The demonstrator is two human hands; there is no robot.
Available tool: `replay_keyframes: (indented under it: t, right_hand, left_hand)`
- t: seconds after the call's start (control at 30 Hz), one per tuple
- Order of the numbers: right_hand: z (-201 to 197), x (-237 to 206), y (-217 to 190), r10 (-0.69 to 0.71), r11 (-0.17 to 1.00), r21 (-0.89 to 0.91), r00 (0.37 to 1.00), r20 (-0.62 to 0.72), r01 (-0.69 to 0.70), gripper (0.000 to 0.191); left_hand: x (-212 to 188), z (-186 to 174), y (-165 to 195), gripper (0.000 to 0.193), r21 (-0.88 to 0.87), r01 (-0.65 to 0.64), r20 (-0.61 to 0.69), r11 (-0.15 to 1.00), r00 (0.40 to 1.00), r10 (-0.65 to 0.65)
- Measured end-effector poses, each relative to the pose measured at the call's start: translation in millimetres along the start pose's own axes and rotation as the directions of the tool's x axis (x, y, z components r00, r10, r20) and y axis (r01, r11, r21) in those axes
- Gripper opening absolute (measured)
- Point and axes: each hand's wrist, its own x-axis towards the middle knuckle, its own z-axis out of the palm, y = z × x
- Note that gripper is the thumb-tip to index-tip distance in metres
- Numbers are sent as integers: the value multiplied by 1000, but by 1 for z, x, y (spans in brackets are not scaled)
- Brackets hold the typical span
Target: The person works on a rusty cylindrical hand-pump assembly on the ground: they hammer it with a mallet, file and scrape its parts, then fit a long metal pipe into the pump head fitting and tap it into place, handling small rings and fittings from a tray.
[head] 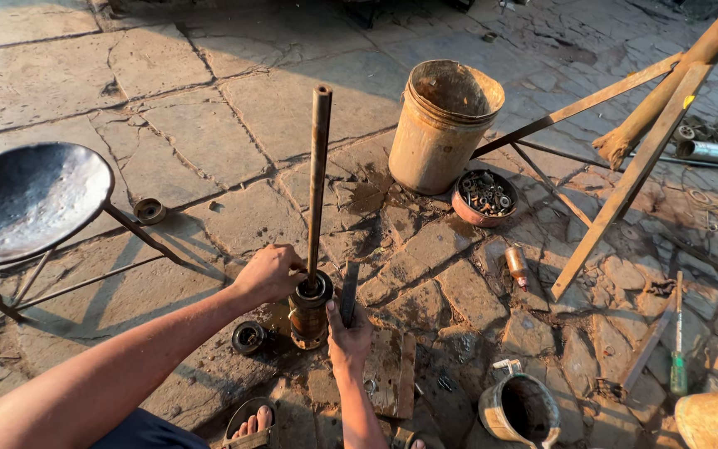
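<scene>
A rusty cylindrical metal part (309, 314) stands upright on the stone floor with a long rusty rod (318, 179) rising from its top. My left hand (270, 273) grips the upper rim of the cylinder at the rod's base. My right hand (348, 337) holds a flat dark metal bar (349, 291) upright against the cylinder's right side. A dark ring-shaped bearing (248, 337) lies on the ground just left of the cylinder.
A rusty bucket (445, 125) and a bowl of nuts and bolts (484, 198) stand behind. A dark metal pan on a stand (27, 199) is at left. An angle-iron frame (625, 179) leans at right. A small can (522, 409), a screwdriver (678, 341) and my sandalled foot (251, 426) are near.
</scene>
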Motion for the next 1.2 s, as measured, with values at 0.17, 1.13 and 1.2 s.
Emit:
replay_keyframes:
  t: [0.17,1.13,1.2]
  right_hand:
    - [-6,1,9,86,995,-48,995,-51,-88,28]
    - [29,-8,24,7,920,-388,993,-115,-51,10]
    - [34,-9,27,-34,982,-188,995,-93,16,12]
  left_hand:
    - [5,-2,8,23,218,98,250,971,956,-153]
    - [-2,6,-2,16,59,-19,154,998,988,9]
    - [-3,5,0,17,89,-25,171,996,985,10]
